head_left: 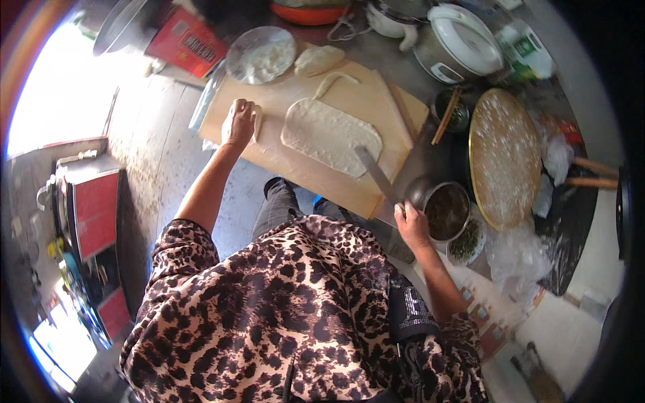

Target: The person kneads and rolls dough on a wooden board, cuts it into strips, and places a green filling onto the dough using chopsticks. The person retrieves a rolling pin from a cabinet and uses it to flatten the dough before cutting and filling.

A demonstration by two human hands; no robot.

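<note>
My left hand is at the left part of a wooden board, its fingers curled over a strip of dough. How much of that strip lies under the hand is hidden. In my right hand, beyond the board's right corner, is the handle of a knife. Its blade points up and left, with the tip over the right end of a flattened dough sheet. A thin dough strip curves above the sheet, and a dough lump sits at the board's far edge.
A bowl of flour stands behind the board, and a rolling pin lies along its right side. Close to my right hand are a pot of dark contents and a plate of chopped greens. A floured round board and rice cooker stand farther right.
</note>
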